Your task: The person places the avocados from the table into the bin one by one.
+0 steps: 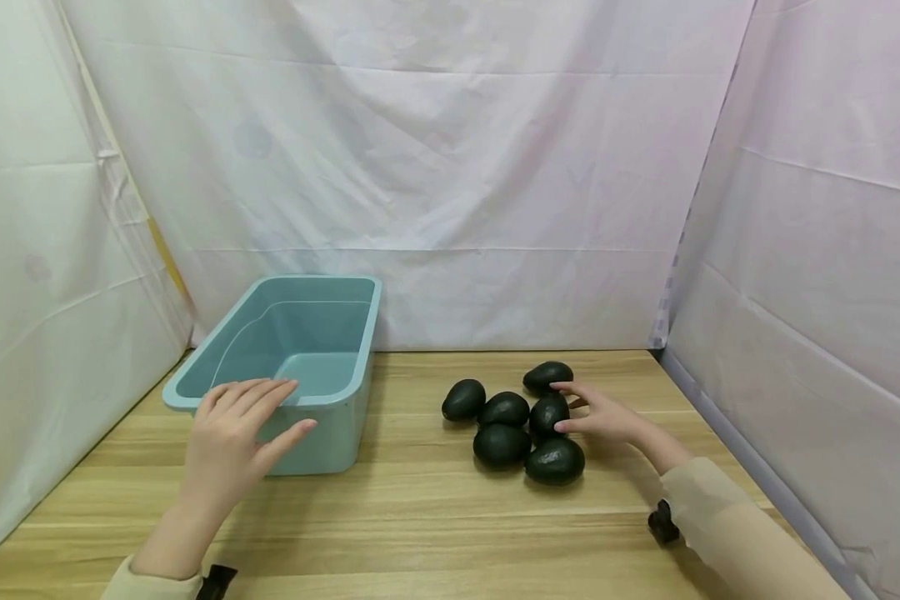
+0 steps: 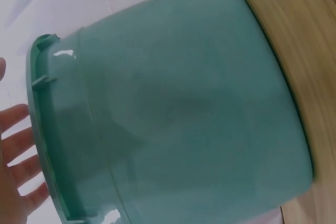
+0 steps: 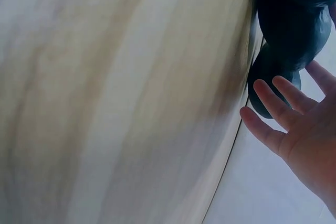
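Several dark green avocados [image 1: 502,447] lie in a cluster on the wooden table. My right hand [image 1: 603,414] reaches in from the right, thumb and fingertips spread beside one avocado [image 1: 547,416]; whether they touch it I cannot tell. In the right wrist view the fingers of that hand [image 3: 310,140] are extended near the avocados [image 3: 294,24]. My left hand [image 1: 232,442] hovers at the near end of a blue-green plastic bin [image 1: 330,442], fingers fairly straight and holding nothing. The left wrist view shows the bin's outer wall [image 2: 184,108] with fingertips by its rim.
The bin stands at the left on the table [image 1: 435,533]; its visible inside holds nothing. One avocado [image 1: 547,377] lies at the back of the cluster, another [image 1: 463,400] at its left. White cloth [image 1: 457,167] hangs behind and along both sides.
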Demonstrator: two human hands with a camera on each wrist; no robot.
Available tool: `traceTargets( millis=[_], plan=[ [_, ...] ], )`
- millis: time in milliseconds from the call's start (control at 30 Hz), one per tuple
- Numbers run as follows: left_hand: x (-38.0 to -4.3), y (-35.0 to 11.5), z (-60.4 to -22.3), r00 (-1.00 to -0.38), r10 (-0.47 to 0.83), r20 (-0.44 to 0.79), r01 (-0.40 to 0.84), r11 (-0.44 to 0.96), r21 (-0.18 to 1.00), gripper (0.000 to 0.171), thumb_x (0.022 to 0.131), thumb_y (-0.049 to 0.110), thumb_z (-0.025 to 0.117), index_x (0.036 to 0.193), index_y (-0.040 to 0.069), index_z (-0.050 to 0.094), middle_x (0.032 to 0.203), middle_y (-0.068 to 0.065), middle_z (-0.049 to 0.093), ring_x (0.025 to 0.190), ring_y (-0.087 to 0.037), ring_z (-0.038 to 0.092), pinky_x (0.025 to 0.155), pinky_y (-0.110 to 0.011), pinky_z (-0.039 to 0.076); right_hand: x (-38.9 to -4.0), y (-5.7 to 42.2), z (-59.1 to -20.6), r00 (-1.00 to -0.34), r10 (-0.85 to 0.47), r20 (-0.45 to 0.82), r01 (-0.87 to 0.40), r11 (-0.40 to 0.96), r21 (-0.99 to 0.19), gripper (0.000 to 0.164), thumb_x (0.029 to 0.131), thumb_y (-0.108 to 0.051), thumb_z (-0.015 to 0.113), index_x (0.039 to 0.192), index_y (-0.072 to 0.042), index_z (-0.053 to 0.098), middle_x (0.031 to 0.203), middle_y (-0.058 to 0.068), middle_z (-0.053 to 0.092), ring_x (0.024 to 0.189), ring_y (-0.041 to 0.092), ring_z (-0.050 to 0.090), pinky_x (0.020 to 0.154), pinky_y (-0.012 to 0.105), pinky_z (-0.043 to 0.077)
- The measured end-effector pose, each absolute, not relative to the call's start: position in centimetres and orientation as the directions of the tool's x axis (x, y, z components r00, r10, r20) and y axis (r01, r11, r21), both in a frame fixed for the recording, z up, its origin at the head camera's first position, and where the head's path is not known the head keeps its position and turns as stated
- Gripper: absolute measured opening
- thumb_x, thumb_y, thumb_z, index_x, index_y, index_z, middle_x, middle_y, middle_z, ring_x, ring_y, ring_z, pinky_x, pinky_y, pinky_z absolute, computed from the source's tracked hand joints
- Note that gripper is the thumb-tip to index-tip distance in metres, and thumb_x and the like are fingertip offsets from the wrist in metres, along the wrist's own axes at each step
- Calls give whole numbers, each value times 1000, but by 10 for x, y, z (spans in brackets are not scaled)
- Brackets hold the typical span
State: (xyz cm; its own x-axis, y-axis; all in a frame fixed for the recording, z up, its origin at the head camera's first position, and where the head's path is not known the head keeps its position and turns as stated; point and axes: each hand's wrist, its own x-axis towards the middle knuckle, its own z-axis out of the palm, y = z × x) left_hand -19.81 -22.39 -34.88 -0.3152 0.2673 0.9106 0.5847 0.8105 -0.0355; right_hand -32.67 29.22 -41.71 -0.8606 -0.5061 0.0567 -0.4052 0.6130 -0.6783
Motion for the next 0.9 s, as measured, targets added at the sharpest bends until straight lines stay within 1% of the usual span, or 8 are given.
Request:
traceTargets(
  millis=[133,267,400,567,700,767,900],
  plan=[
    [-201,-225,-349,-234,263,936,570,817,-86,61,89,59,55,98,2,74,91,-13,71,82,-34,64,76,-51,43,-328,290,-416,-857,-514,51,-414,625,-662,76,85,-32,74,145,-7,37,143,25,36,118,43,46,94,59,39],
    [-203,-227,-351,-185,261,947,579,808,-110,58,88,57,59,93,1,74,87,-13,71,77,-35,64,71,-49,44,-328,290,-417,-852,-522,46,-419,627,-657,76,84,-34,74,145,-6,38,144,24,35,118,44,46,94,60,38],
    [-204,-228,-354,-143,243,960,593,797,-113,56,86,56,63,87,1,75,83,-14,71,73,-35,64,67,-49,44,-328,290,-418,-843,-534,60,-441,624,-646,75,84,-35,75,143,-6,40,142,24,38,116,44,48,95,59,38],
    [-206,-228,-357,-95,217,971,612,783,-115,54,85,54,65,79,2,75,80,-13,70,70,-35,64,64,-48,44,-328,291,-420,-837,-543,72,-452,611,-650,74,84,-34,75,143,-5,41,142,24,38,115,44,49,94,58,39],
    [-206,-227,-358,-83,199,977,615,781,-107,53,84,54,66,76,3,75,81,-13,70,69,-35,63,64,-49,45,-328,290,-420,-836,-543,73,-451,606,-656,75,83,-34,75,143,-5,40,142,24,37,115,45,49,94,57,40],
    [-205,-227,-358,-90,189,978,614,783,-95,52,84,54,67,75,3,75,81,-13,70,69,-35,63,65,-49,45,-328,290,-420,-837,-542,74,-451,607,-654,75,83,-34,75,143,-5,40,142,24,37,115,45,49,94,57,40],
    [-203,-226,-359,-123,172,977,614,787,-61,52,84,53,66,76,3,75,82,-13,69,72,-36,61,68,-48,44,-328,290,-421,-836,-543,80,-457,607,-650,75,83,-34,76,143,-5,40,141,24,38,114,45,49,94,57,41]
  ],
)
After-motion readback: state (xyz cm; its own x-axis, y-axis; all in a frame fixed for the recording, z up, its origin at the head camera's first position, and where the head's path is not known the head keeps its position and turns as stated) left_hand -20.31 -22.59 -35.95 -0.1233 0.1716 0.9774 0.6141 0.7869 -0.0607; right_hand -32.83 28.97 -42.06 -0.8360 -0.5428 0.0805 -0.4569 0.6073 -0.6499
